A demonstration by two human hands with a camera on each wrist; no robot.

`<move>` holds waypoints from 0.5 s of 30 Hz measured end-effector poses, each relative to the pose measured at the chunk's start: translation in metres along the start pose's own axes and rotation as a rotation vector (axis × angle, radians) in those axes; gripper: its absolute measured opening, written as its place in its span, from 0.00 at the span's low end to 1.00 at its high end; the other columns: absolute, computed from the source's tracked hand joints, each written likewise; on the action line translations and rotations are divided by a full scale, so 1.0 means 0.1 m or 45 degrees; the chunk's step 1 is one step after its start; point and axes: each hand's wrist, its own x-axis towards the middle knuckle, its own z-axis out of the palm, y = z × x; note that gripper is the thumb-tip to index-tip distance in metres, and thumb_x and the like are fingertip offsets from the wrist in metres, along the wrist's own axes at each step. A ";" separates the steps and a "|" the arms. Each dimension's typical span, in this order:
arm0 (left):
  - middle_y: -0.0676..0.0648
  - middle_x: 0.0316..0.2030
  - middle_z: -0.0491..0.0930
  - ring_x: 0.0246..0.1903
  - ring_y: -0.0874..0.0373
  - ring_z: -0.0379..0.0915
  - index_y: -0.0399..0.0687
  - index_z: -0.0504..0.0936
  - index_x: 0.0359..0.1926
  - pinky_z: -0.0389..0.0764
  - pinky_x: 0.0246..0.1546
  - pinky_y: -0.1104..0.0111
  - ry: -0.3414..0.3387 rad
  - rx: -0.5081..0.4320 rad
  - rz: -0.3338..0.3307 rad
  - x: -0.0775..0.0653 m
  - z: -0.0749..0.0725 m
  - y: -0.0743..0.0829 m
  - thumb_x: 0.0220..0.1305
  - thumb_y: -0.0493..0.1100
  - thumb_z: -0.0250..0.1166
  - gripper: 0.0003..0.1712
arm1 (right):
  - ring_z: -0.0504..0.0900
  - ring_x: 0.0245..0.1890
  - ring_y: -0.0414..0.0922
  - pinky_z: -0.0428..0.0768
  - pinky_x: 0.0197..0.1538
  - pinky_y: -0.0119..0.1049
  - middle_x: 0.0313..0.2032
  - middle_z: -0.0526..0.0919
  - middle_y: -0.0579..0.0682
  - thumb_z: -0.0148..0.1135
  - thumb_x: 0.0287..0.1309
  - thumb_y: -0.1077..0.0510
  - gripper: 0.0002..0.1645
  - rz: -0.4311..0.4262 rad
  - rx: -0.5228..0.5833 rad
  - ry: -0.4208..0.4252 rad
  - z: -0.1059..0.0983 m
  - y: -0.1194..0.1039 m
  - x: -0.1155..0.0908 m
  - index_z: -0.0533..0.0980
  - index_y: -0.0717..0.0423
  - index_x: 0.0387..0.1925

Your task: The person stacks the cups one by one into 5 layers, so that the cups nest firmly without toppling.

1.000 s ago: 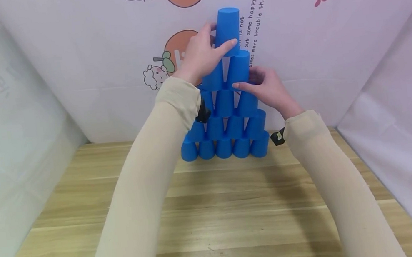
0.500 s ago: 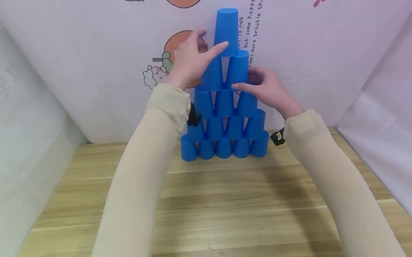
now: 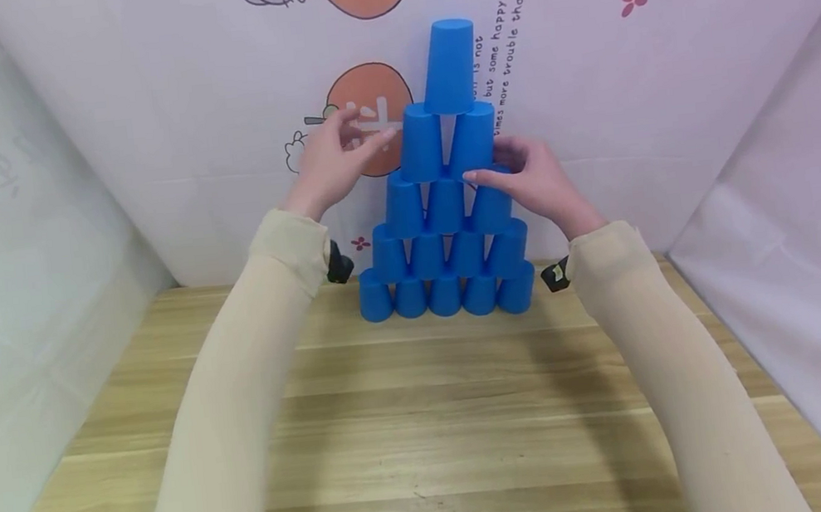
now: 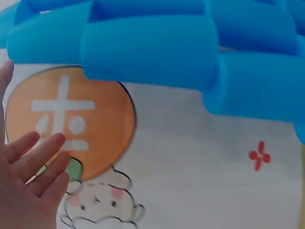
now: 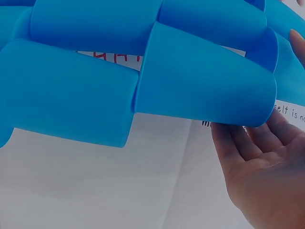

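Upside-down blue cups stand in a stepped pyramid, narrowing to one top cup [image 3: 451, 68] that rests on two cups below it. My left hand [image 3: 336, 159] is off to the left of the upper rows, fingers spread and holding nothing; the left wrist view shows its open palm below the cups. My right hand [image 3: 534, 180] stays at the pyramid's right side, with relaxed fingers against or very near a right-hand cup [image 3: 491, 207] in the third row from the top. Its thumb lies in front of the cups. In the right wrist view, its fingers [image 5: 238, 143] reach partly behind that cup [image 5: 205, 78].
The cups' bottom row [image 3: 445, 296] stands on a wooden table [image 3: 413, 422], close to a printed white backdrop [image 3: 218, 143]. White sheets hang at the left and right sides. A small black device sits at each wrist.
My left hand has let go of the top cup and drawn away to the left and down. The top cup stays in place. My right hand has hardly moved.
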 end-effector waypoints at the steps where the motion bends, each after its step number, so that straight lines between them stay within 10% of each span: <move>1: 0.55 0.71 0.68 0.67 0.59 0.65 0.60 0.59 0.78 0.76 0.61 0.63 0.001 0.006 -0.003 -0.01 0.00 -0.05 0.61 0.76 0.60 0.51 | 0.71 0.67 0.53 0.71 0.66 0.58 0.70 0.71 0.50 0.68 0.57 0.30 0.54 0.002 -0.004 -0.002 0.00 0.00 0.00 0.61 0.50 0.77; 15: 0.50 0.70 0.69 0.69 0.54 0.63 0.55 0.62 0.77 0.70 0.66 0.52 0.017 -0.008 0.043 -0.42 0.00 -0.74 0.61 0.75 0.62 0.51 | 0.71 0.67 0.55 0.72 0.65 0.60 0.71 0.69 0.50 0.67 0.60 0.32 0.50 -0.028 -0.019 0.002 -0.04 0.16 -0.10 0.63 0.46 0.77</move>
